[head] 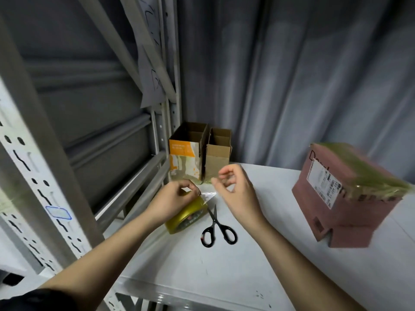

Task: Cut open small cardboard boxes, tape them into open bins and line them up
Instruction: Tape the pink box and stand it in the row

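Observation:
Two cut-open bins stand side by side at the back left of the white table point(258, 254): an orange-and-white box point(184, 158) and a plain brown box point(218, 154). In front of them my left hand point(171, 199) grips a yellowish roll of clear tape point(187, 215) that lies on the table. A short strip of tape point(210, 195) is stretched off the roll to the right. My right hand point(235, 189) pinches that strip's free end between thumb and fingertips. Black-handled scissors point(216, 227) lie closed just right of the roll.
A sealed pink cardboard box point(343, 198) with a shipping label and tape on top sits at the right. A grey metal rack upright point(38, 176) rises at the left. Corrugated grey wall stands behind the table. The table's front edge is near my forearms.

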